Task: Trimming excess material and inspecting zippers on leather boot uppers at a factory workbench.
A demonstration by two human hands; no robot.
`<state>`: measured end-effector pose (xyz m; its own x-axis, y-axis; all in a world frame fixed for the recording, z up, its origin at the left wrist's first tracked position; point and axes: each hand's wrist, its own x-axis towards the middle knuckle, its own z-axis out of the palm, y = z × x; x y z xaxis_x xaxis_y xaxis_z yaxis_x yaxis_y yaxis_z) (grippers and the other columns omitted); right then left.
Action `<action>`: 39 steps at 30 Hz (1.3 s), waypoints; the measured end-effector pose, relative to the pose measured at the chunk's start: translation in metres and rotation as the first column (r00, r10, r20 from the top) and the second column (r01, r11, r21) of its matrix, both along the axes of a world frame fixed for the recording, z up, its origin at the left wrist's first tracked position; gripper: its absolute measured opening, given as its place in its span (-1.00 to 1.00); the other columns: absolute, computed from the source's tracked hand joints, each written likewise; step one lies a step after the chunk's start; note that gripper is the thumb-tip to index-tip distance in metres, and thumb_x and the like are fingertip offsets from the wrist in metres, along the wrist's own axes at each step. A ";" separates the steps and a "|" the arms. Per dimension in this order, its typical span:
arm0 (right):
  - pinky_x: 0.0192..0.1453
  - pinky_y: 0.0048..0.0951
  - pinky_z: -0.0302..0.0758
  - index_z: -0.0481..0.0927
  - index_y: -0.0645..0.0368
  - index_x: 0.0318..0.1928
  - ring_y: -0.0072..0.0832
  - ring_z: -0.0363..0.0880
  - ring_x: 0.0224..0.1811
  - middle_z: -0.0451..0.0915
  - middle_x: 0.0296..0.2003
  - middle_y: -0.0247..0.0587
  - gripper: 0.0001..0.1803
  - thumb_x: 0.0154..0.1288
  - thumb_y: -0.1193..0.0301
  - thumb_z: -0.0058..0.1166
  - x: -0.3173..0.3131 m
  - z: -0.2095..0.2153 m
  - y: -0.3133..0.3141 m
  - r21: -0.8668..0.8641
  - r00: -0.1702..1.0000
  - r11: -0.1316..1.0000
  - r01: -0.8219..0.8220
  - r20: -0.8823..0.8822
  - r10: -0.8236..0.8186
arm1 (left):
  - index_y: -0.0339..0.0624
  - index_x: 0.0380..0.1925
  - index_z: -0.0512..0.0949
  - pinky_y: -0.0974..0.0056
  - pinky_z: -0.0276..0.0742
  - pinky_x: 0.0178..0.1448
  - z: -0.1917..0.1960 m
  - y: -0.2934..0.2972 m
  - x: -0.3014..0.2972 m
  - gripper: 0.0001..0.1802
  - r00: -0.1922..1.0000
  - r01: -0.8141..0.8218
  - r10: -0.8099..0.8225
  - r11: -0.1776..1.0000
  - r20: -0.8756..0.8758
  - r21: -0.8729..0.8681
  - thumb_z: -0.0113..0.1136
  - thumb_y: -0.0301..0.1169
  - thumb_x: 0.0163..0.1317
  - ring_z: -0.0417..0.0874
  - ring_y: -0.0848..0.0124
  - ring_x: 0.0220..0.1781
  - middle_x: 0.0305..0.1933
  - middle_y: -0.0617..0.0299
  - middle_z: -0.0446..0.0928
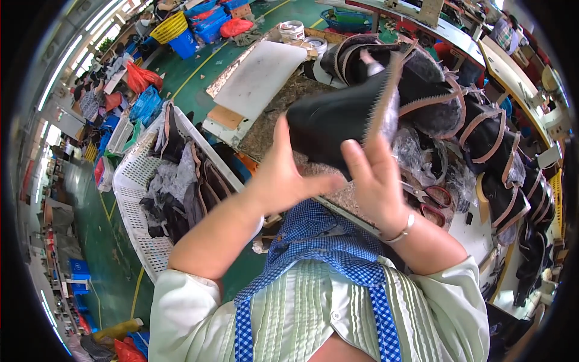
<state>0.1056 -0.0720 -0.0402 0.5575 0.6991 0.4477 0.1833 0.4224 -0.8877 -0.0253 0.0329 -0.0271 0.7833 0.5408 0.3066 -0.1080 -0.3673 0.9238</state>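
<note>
A black boot upper (338, 120) with a brown zigzag-cut edge and grey furry lining is held above the worktable, tilted, with its toe end to the left. My left hand (280, 172) cups that end, one finger along it and the thumb stretched beneath; its other fingers are hidden. At the lower end of the zigzag edge, my right hand (380, 187) grips the upper between thumb and fingers. It wears a bracelet on the wrist. Red-handled scissors (431, 199) lie on the table beside my right forearm.
More black fur-lined uppers (488, 133) are heaped along the right. Clear plastic bags (419, 160) lie among them. A white board (262, 78) rests on the far part of the table. To the left stands a white basket (132, 205) with uppers and grey lining pieces.
</note>
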 end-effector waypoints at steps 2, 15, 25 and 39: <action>0.01 -0.55 0.42 0.40 0.27 0.09 -0.64 0.41 -0.06 0.48 -0.15 -0.35 -0.69 0.51 0.32 -0.08 -0.011 0.006 0.001 -0.063 0.906 0.925 -0.374 -0.235 0.351 | -0.36 0.28 0.00 0.23 0.38 0.28 -0.010 -0.005 -0.001 0.09 0.982 -0.188 0.184 0.969 -0.042 -0.160 0.59 -0.31 -0.11 0.36 0.32 0.27 0.24 0.00 0.29; 0.27 -0.46 0.33 0.32 0.36 0.24 -0.49 0.38 0.17 0.45 0.13 -0.10 -0.51 0.54 0.20 -0.23 0.016 -0.035 0.041 -0.108 0.744 0.785 -0.610 -0.420 0.520 | -0.31 0.40 -0.18 -0.14 0.01 0.45 -0.062 0.031 0.023 0.38 0.936 -0.235 0.343 0.773 -0.076 0.589 0.58 -0.11 -0.29 0.05 -0.26 0.40 0.37 -0.33 -0.04; -0.30 -0.62 0.48 0.63 0.22 -0.24 -0.63 0.54 -0.38 0.63 -0.35 -0.32 -0.91 0.24 0.60 0.16 0.123 -0.067 -0.020 -0.178 0.779 0.848 0.498 0.522 -0.348 | -0.19 0.38 0.09 0.05 0.05 0.50 -0.101 0.214 0.018 0.00 0.842 -0.499 0.513 0.617 0.169 0.609 0.42 -0.41 -0.07 0.07 -0.01 0.50 0.45 -0.14 0.01; 0.12 -0.15 0.41 0.58 0.29 -0.13 -0.01 0.47 0.01 0.54 -0.07 0.00 -0.74 0.13 0.62 -0.03 0.224 -0.114 -0.055 -0.330 0.323 0.669 0.667 0.936 0.139 | -0.35 0.25 0.21 -0.11 0.18 0.39 -0.072 0.202 -0.050 -0.08 0.605 -0.588 0.752 0.200 0.262 0.784 0.42 -0.11 -0.04 0.23 -0.20 0.36 0.28 -0.29 0.23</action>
<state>0.3296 -0.1274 -0.1538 0.3454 0.8722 0.3463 0.9371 -0.3405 -0.0771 -0.0754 0.2352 -0.0991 0.3204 0.5042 0.8020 0.6464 -0.7353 0.2040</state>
